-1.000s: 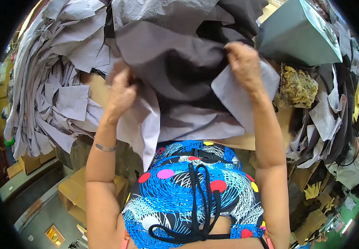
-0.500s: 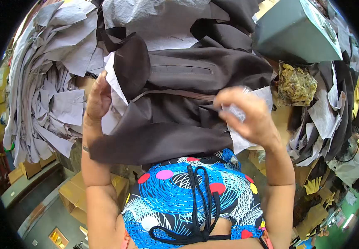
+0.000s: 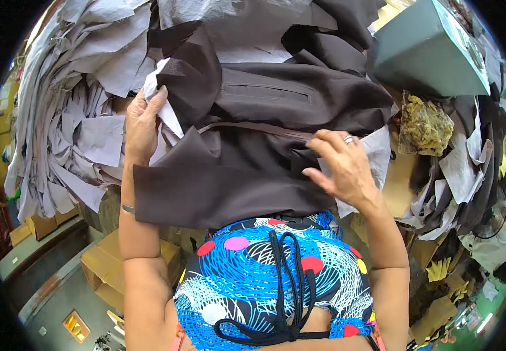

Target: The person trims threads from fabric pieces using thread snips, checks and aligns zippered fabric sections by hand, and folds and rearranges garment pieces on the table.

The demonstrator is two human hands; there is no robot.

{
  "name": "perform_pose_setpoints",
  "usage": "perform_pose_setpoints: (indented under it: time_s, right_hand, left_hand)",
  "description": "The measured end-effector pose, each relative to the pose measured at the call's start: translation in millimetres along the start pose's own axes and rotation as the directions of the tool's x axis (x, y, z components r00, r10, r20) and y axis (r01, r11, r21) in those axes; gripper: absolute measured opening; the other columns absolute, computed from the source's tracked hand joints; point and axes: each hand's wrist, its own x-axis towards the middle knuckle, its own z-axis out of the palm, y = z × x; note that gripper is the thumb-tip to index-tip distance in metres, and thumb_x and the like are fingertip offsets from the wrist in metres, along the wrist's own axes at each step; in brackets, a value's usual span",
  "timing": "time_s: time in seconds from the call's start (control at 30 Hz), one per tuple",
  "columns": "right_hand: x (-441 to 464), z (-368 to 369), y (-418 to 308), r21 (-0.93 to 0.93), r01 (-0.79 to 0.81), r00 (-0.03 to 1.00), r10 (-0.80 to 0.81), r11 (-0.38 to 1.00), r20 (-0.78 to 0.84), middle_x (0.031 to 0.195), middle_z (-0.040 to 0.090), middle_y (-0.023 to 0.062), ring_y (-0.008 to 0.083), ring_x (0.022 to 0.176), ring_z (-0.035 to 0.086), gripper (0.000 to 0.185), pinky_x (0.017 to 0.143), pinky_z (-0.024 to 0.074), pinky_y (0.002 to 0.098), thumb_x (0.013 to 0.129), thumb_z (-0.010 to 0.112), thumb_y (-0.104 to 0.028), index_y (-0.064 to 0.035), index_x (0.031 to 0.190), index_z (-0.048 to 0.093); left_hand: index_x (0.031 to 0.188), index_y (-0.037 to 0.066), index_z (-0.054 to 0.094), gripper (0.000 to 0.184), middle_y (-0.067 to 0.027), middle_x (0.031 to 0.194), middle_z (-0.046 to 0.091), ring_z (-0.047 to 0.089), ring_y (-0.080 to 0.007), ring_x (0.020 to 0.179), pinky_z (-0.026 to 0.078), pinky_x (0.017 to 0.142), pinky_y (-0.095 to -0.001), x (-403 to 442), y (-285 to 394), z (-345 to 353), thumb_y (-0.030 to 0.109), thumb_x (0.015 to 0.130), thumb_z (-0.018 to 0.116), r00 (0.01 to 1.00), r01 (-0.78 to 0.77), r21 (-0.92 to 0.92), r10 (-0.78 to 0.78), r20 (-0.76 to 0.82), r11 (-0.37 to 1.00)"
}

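A dark brown garment piece [image 3: 253,169] lies in front of me, its lower part reaching over my left forearm and against my body. A stitched slit pocket [image 3: 267,93] runs across its upper part, and a folded seam edge crosses below. My left hand [image 3: 145,120] pinches a white lining edge [image 3: 158,79] at the garment's left side, thumb against fingers. My right hand [image 3: 341,167], with a ring, hovers over or rests lightly on the right side of the garment, thumb and fingers apart. White fabric [image 3: 376,146] shows beyond that hand.
Stacked grey-white cloth pieces [image 3: 101,134] fill the left side. At the upper right stands a blue-grey box-shaped object [image 3: 428,52]. Below it sits a clear bag of yellowish material [image 3: 425,123]. More dark and white fabric [image 3: 458,169] hangs at right; a cardboard box [image 3: 107,263] is low left.
My left hand has gone from open beside the white lining to pinching its edge. The right hand has lowered toward the cloth, and the lower panel's left corner has shifted.
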Motion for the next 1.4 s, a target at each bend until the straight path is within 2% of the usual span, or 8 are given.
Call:
perform_pose_setpoints:
  time_s: [0.33,0.47,0.57,0.7,0.87,1.1,1.23,1.4]
  right_hand:
    - [54.8,17.9,75.2,-0.181,-0.309,0.882,0.211,0.934,-0.421,0.091,0.064,0.0072,0.0257,0.09,0.058,0.018,0.084,0.039,0.0396,0.078,0.063,-0.012,-0.0094,0.096,0.061]
    - [64.1,-41.3,48.1,0.017,-0.037,0.638,0.037,0.999,-0.769,0.088,0.061,0.0102,0.0249,0.085,0.057,0.011,0.081,0.0432,0.0325,0.078,0.055,0.001,-0.0038,0.086,0.062]
    - [32.5,-75.6,35.7,0.569,0.227,0.871,0.096,0.791,-0.482,0.09,0.062,0.0123,0.0267,0.085,0.059,0.018,0.08,0.045,0.0338,0.07,0.053,-0.001,-0.0019,0.086,0.06]
    - [-17.4,-36.1,52.4,0.046,-0.151,0.949,0.131,0.988,0.287,0.078,0.058,0.0141,0.0268,0.073,0.059,0.024,0.071,0.0478,0.0348,0.067,0.054,-0.007,0.0015,0.089,0.058]
    - [-7.1,-60.5,33.7,0.389,-0.192,0.898,0.321,0.901,-0.3,0.084,0.062,0.0094,0.0237,0.079,0.059,0.019,0.075,0.0465,0.0334,0.074,0.062,0.0,-0.0005,0.093,0.061]
    - [66.3,-23.3,23.3,-0.223,0.161,0.959,-0.206,0.961,-0.196,0.109,0.062,0.0062,0.0275,0.116,0.051,0.038,0.104,0.0294,0.0482,0.081,0.049,-0.001,-0.0148,0.115,0.059]
    - [62.3,-0.4,32.7,-0.317,0.19,0.982,-0.182,0.929,0.053,0.092,0.062,0.0049,0.024,0.105,0.057,0.022,0.103,0.0284,0.05,0.08,0.049,-0.004,-0.0127,0.096,0.062]
    - [40.8,-14.0,39.6,-0.072,0.1,0.989,-0.091,0.992,0.118,0.08,0.058,0.0093,0.0299,0.079,0.06,0.009,0.078,0.0461,0.0418,0.071,0.053,-0.003,-0.007,0.077,0.058]
  left_hand:
    - [0.12,0.002,0.053,0.032,-0.0037,0.107,0.063,0.06,-0.0107,0.097,0.048,0.086,-0.0262,40.9,36.1,22.2,0.009,0.09,0.056,0.949,0.149,-0.368,-0.027,0.316,0.918]
    - [0.117,-0.001,0.054,0.03,-0.006,0.109,0.063,0.06,-0.0182,0.098,0.046,0.09,-0.0287,15.8,50.8,-7.3,0.005,0.089,0.048,0.866,-0.41,-0.328,0.476,0.152,0.851]
    - [0.115,0.001,0.055,0.03,-0.0066,0.108,0.063,0.06,-0.0181,0.097,0.046,0.087,-0.0281,3.6,47.8,-44.0,0.011,0.087,0.051,0.961,-0.261,-0.302,0.277,0.012,0.917]
    - [0.113,0.003,0.057,0.031,-0.0074,0.106,0.063,0.06,-0.0178,0.096,0.046,0.083,-0.0273,-34.8,11.3,-70.4,0.018,0.086,0.054,0.999,0.033,-0.094,-0.032,0.011,0.995]
    - [0.109,0.006,0.059,0.033,-0.0084,0.103,0.064,0.06,-0.0175,0.095,0.047,0.078,-0.0262,-73.1,-17.2,-31.9,0.027,0.084,0.059,0.933,0.242,0.17,-0.277,0.231,0.955]
    - [0.105,0.008,0.062,0.035,-0.0111,0.091,0.067,0.063,-0.0187,0.087,0.048,0.072,-0.0266,-89.4,19.0,89.1,0.035,0.082,0.062,0.294,-0.388,0.265,-0.154,0.943,0.883]
    - [0.099,0.004,0.063,0.028,-0.008,0.083,0.067,0.065,-0.0166,0.074,0.05,0.068,-0.0283,-92.1,20.2,79.8,0.02,0.078,0.069,0.462,-0.054,0.422,-0.353,0.814,0.905]
    - [0.098,0.002,0.061,0.024,-0.0089,0.078,0.062,0.058,-0.0147,0.067,0.047,0.06,-0.028,-86.0,12.5,55.9,0.013,0.078,0.066,0.87,-0.18,0.612,-0.165,0.464,0.77]
